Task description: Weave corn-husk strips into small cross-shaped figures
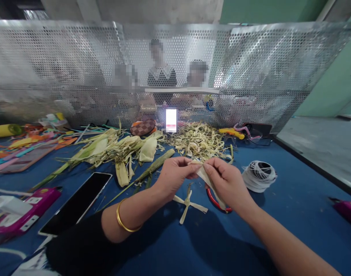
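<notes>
Centrally, husk strip pinched in both grips, hanging below.

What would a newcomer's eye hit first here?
Likely the glowing white screen at back center, in front of the perforated barrier. Next, the left hand and right hand pinching a pale strip mid-view, with a heap of curly pale shreds just behind them.

My desk: blue, dark-edged
Twelve o'clock: perforated metal screen
Two o'clock: green wall, grey floor
</notes>
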Available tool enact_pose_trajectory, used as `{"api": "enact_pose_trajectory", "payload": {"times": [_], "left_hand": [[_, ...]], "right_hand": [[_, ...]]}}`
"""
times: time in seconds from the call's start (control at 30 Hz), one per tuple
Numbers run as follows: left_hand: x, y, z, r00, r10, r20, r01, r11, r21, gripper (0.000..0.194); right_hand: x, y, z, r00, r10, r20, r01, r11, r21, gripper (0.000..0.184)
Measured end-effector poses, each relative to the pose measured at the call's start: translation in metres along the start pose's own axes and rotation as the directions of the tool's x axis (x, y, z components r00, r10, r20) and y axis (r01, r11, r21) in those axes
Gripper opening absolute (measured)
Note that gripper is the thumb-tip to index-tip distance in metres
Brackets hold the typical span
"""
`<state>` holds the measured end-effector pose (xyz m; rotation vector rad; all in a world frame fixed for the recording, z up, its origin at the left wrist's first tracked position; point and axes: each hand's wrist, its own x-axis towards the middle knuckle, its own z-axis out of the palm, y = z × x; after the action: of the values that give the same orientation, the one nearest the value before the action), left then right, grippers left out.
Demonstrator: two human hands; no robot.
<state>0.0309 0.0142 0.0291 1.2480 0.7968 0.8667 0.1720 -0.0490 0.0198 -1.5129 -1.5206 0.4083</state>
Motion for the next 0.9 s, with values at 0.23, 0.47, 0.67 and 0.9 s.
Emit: {"api": "enact_pose_trajectory", "payload": {"times": [0.23, 0.47, 0.67, 0.9], "left_hand": [[-0.0025, 0.0016, -0.0002, 0.997, -0.030, 0.076, 0.022, 0.995, 0.097, 0.014], [-0.0042, -0.0004, -0.0003, 0.984, -0.059, 0.167, 0.027, 0.982, 0.187, 0.017], [-0.0030, 0.0034, -0.0015, 0.980, -0.065, 0.189, 0.036, 0.987, 0.154, 0.018], [-0.0018, 0.0032, -0.0032, 0.984, -0.057, 0.171, 0.032, 0.989, 0.142, 0.017]], "right_hand": [[0.0017, -0.0008, -0.0038, 1.000, -0.006, -0.014, 0.007, 0.996, 0.091, 0.020], [0.0038, -0.0042, -0.0038, 1.000, -0.001, 0.024, -0.002, 0.994, 0.114, 0.018], [0.0068, -0.0036, -0.0050, 0.991, 0.114, 0.074, -0.130, 0.953, 0.273, 0.021], [0.0073, -0.0015, -0.0050, 0.983, 0.165, 0.082, -0.182, 0.929, 0.321, 0.024]]}}
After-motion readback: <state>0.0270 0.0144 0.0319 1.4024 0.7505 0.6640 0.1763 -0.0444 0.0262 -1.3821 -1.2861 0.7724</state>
